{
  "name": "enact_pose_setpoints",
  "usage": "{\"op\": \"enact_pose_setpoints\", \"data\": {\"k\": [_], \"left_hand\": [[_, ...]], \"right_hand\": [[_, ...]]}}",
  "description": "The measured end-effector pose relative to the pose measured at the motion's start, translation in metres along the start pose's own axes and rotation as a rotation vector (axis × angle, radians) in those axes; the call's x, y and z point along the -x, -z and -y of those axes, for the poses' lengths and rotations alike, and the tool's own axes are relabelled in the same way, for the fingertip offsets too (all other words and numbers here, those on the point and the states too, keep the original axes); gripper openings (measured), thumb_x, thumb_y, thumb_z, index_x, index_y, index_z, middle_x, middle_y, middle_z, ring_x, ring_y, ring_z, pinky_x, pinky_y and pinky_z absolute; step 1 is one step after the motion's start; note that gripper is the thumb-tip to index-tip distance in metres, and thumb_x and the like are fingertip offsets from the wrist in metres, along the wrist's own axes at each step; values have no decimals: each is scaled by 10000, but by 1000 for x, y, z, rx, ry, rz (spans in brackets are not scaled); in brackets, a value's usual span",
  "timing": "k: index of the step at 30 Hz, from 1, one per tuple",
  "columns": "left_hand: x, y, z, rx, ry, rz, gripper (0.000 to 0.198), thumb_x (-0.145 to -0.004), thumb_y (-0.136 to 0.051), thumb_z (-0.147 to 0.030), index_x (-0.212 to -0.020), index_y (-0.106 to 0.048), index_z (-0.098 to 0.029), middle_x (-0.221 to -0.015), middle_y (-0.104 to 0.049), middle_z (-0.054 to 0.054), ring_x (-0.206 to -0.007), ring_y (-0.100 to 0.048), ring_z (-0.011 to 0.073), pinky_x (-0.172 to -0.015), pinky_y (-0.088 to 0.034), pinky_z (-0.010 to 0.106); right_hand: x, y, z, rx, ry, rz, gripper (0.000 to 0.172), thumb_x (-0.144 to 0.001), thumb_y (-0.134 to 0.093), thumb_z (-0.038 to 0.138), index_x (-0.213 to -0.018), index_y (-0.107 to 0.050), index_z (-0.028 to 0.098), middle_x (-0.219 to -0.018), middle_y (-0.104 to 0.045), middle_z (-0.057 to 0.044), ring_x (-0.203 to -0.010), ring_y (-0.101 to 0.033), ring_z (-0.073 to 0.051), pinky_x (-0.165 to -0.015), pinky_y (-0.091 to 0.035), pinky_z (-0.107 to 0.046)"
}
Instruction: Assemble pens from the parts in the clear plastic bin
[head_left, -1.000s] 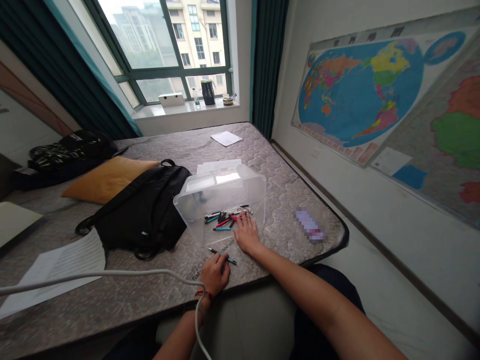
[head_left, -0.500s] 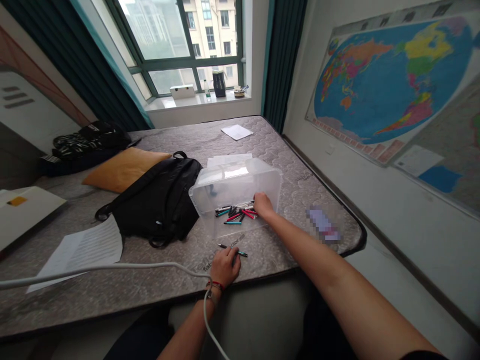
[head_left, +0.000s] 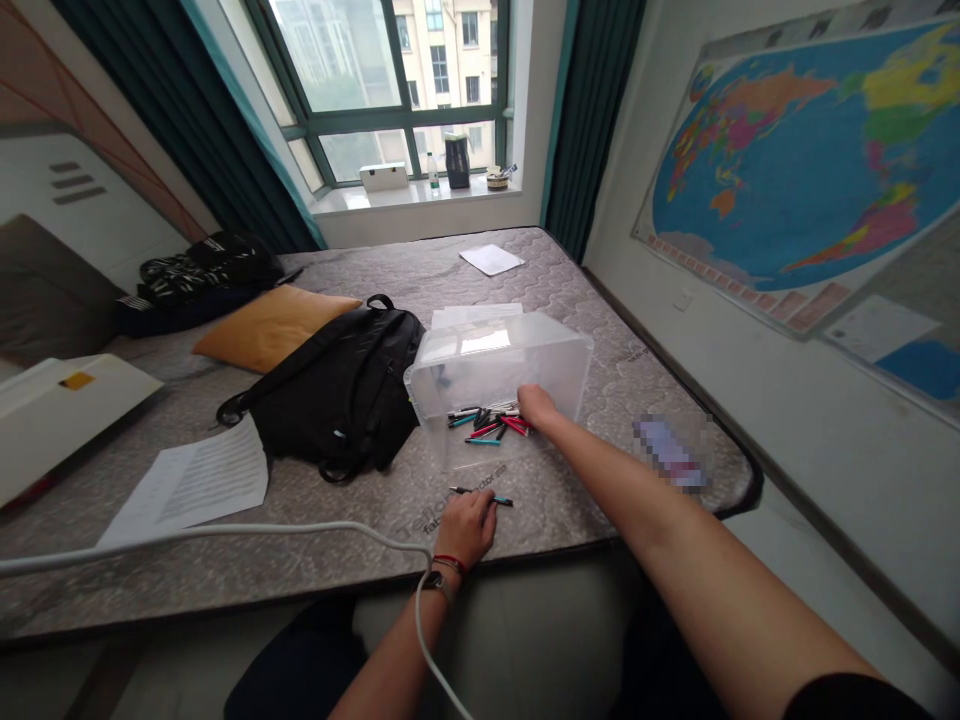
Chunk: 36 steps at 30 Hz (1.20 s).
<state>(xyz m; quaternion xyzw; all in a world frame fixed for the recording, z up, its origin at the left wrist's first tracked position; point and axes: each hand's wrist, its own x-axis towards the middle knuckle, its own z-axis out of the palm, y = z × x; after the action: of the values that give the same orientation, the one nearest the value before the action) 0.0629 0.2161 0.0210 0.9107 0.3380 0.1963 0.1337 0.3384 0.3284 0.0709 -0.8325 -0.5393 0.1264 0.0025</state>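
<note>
A clear plastic box (head_left: pixel 510 358) lies on its side on the mattress, its opening facing me. Several pens (head_left: pixel 486 428), black, red, teal and white, are heaped inside. My right hand (head_left: pixel 536 408) reaches in at the right end of the heap, fingers curled down among the pens; its fingertips are hidden. In front of the box, my left hand (head_left: pixel 469 522) rests on the mattress with its fingers closed over a pen (head_left: pixel 504 501). A dark tip and a teal end stick out on either side; whether this is one pen or two, I cannot tell.
Left of the box lies a black backpack (head_left: pixel 337 400), with an orange cushion (head_left: pixel 270 325) behind it. A printed sheet (head_left: pixel 191 480) is at left. A pale cable (head_left: pixel 322 527) crosses over my left wrist. A blurred purple item (head_left: pixel 667 450) lies right on the mattress (head_left: pixel 615 390).
The view has turned slightly left, so everything appears shifted right. My right hand has moved a little left over the pens relative to the box. My left hand stays in place on the mattress.
</note>
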Motion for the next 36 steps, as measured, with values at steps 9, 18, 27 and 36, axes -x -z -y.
{"op": "enact_pose_setpoints", "data": {"k": [9,18,27,36], "left_hand": [[-1,2,-1,-5,0,0,217,-962,-451,-284,-1080,-623,-226,-899,-697,56,-852,-634,206,-765,-451,341],[-1,2,-1,-18,-6,-15,201,-955,-461,-275,-1067,-622,-229,-889,-694,57,-838,-630,207,-752,-448,339],[0,0,0,-14,-5,-22,211,-957,-464,-277,-1094,-617,-232,-911,-697,55,-855,-638,202,-775,-458,341],[-1,2,0,-4,-10,10,254,-982,-408,-295,-1110,-616,-226,-906,-692,77,-874,-643,218,-785,-465,362]], "right_hand": [[6,-4,-5,63,30,-31,320,-953,-428,140,-1119,-701,120,-1155,-684,-207,-1066,-658,-256,-888,-471,-292],[-2,10,-1,180,120,35,311,-897,-493,99,-1122,-704,64,-1118,-684,-268,-1016,-693,-288,-858,-513,-329],[0,21,8,282,393,116,233,-877,-541,88,-981,-750,94,-1040,-718,-234,-1041,-681,-288,-904,-505,-391],[7,32,12,215,336,46,294,-866,-583,207,-1118,-666,80,-1106,-689,-225,-1004,-668,-293,-844,-490,-338]]}}
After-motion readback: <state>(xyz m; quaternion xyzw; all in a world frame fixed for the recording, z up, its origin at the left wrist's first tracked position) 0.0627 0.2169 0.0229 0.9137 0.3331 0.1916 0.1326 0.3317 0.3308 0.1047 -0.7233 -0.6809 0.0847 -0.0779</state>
